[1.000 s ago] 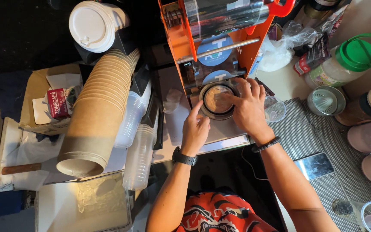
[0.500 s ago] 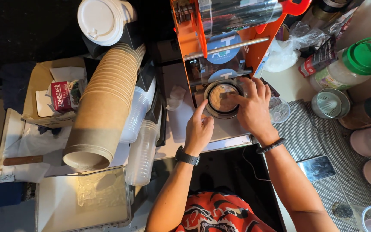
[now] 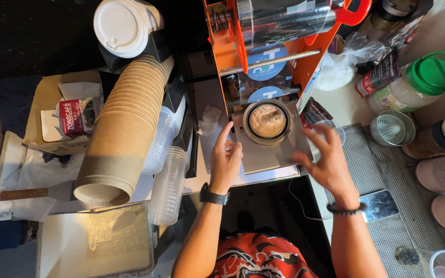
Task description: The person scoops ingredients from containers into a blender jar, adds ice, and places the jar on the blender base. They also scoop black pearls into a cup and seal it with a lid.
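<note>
At the counter's middle, we saw a filled cup point(image 3: 267, 121) seated in the ring of the sealer tray point(image 3: 263, 154), under the orange sealing machine point(image 3: 233, 46). Left hand point(image 3: 226, 160) rested on the tray's left edge, grip loose, holding nothing. Right hand point(image 3: 326, 159) hovered right of the tray, fingers spread, empty. We judged the cup should sit level and centred, fingers off the rim.

One orange cup-sealing machine point(image 3: 279, 56) stands far centre, with one filled cup point(image 3: 267, 121) seated in its ring. One stack of brown paper cups point(image 3: 124, 128) lies at left, with two stacks of clear plastic cups point(image 3: 168, 154) beside it. One stack of white lids point(image 3: 122, 25) sits far left. One green-lidded jar point(image 3: 418, 77) stands far right. Two hands are present: left hand point(image 3: 225, 162) and right hand point(image 3: 328, 162).
</note>
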